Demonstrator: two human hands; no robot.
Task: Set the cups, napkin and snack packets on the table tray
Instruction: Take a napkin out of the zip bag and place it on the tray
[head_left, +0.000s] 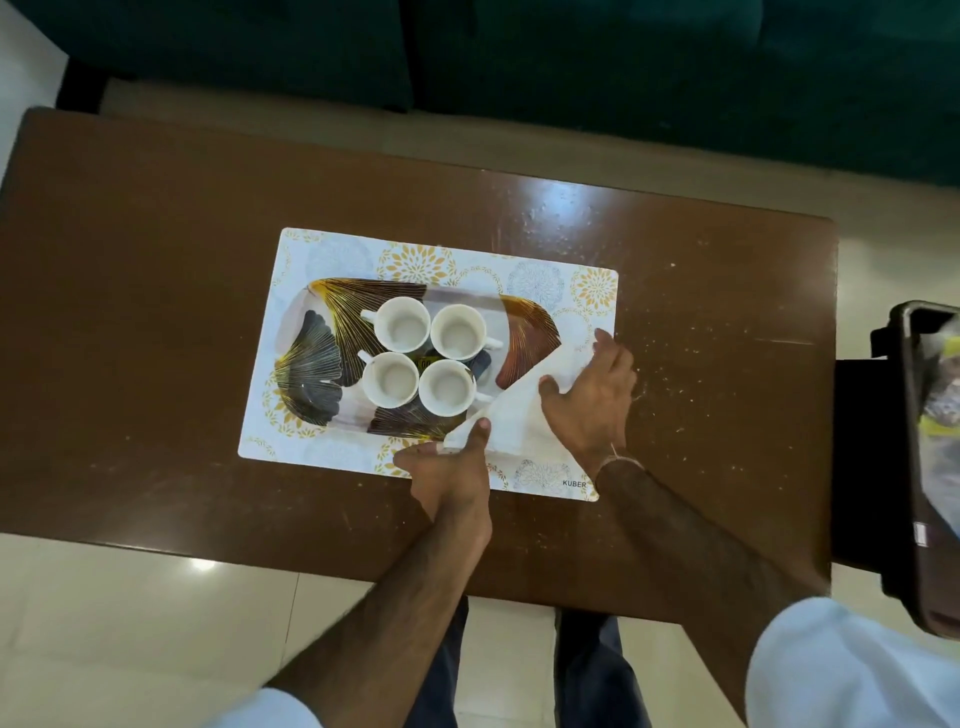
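On the table (156, 312), the tray (322, 332) carried four cups (426, 358) at its middle. The napkin (524, 410) lay slantwise over its right end, left hand (452, 467) pinching the near corner, right hand (592, 395) gripping the far edge.

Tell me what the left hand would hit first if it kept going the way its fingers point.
The left hand points up-frame along the napkin edge. Going straight on, it would probably first meet the nearest cup on the tray, though height above the tray is unclear.
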